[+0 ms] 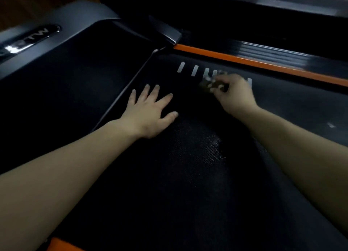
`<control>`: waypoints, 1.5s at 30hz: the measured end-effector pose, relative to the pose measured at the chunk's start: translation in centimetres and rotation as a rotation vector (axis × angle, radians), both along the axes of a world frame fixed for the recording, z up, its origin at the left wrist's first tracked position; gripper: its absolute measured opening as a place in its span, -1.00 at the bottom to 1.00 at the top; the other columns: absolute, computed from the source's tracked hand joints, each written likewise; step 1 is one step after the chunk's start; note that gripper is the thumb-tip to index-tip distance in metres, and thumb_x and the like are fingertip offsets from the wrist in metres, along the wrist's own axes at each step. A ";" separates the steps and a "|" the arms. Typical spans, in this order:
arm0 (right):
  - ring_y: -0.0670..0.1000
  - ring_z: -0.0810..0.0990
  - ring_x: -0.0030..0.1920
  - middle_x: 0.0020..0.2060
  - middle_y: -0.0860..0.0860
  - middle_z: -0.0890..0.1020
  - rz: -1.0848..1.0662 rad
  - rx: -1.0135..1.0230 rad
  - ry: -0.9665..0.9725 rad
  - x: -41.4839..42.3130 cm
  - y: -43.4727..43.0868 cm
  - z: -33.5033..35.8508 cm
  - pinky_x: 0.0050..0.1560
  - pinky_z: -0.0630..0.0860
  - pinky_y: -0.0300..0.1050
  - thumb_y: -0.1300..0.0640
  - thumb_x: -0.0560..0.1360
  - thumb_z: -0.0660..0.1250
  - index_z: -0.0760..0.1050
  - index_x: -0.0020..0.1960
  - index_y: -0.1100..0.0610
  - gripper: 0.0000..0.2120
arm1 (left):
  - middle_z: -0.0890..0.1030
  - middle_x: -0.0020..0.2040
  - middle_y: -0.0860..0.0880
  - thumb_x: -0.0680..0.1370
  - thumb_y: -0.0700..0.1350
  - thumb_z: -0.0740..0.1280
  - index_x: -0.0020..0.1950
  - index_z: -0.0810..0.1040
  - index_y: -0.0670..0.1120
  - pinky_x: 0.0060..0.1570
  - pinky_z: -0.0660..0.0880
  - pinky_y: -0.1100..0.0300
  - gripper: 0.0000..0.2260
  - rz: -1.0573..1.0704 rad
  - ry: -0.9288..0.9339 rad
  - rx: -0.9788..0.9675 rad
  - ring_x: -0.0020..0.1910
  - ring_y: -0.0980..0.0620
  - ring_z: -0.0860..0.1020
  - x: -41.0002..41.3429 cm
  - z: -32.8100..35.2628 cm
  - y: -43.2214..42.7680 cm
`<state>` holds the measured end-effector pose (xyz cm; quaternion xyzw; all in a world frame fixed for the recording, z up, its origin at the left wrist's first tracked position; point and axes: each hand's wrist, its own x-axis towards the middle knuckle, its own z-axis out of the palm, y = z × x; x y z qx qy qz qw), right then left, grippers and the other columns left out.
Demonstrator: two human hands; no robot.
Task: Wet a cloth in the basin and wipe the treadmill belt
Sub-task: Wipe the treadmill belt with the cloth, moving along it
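The treadmill belt (188,166) filled most of the head view, a dark, fine-textured sheet. Its long axis ran alongside the orange strip (244,61), from the motor cover (56,49) at the upper left away toward the right edge of the picture. Beyond the orange strip lay a ribbed side rail (273,53). A second bit of orange trim (62,245) showed at the bottom left corner. The motor cover carried a glossy badge (32,38) whose lettering was too blurred to read.

The left hand (148,111) lay flat on the belt, palm down, its fingers straight and spread, pointing toward the seam where the belt met the cover. It held nothing.

The right hand (235,94) was farther up the belt, near the orange strip, with its fingers curled down round a small dark cloth (208,84). The cloth was bunched into a wad and pressed to the belt, and it stuck out from the fingers on the side toward the motor cover. It was smeared by blur, so no clear long axis could be made out. It sat over a row of short white stripes (194,70) printed on the belt, covering some of them; one stripe showed past the hand on the far side.

A faint pale sheen (214,143) lay on the belt between the two forearms.
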<state>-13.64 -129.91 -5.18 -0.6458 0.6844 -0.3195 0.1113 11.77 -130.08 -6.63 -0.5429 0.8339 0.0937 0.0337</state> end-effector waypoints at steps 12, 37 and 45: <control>0.01 0.53 0.21 0.25 0.04 0.58 -0.075 0.027 -0.047 -2.2 -9.6 0.0 0.18 0.41 -0.25 0.15 0.55 0.38 0.53 0.33 0.03 -0.66 | -0.23 0.65 -0.07 0.58 0.37 -0.16 0.63 -0.14 0.22 0.52 -0.36 -0.20 -0.37 -0.009 0.012 -0.043 0.59 -0.12 -0.35 -3.5 -0.9 -1.6; 0.04 0.59 0.07 0.10 0.00 0.59 -0.049 0.039 0.088 -4.9 -7.6 -0.9 0.11 0.59 -0.03 0.21 0.57 0.32 0.55 0.30 0.02 -0.68 | -0.20 0.66 -0.07 0.55 0.39 -0.18 0.64 -0.12 0.19 0.53 -0.34 -0.19 -0.32 0.000 0.020 -0.013 0.61 -0.10 -0.31 -4.3 -0.4 -0.9; 0.01 0.58 0.14 0.16 0.02 0.63 -0.212 0.024 0.010 -7.3 -7.5 -0.9 0.13 0.43 -0.26 0.20 0.56 0.34 0.55 0.31 0.01 -0.67 | -0.21 0.66 -0.07 0.56 0.37 -0.21 0.63 -0.15 0.18 0.53 -0.35 -0.16 -0.34 -0.039 0.023 -0.068 0.60 -0.10 -0.32 -6.0 -0.8 2.3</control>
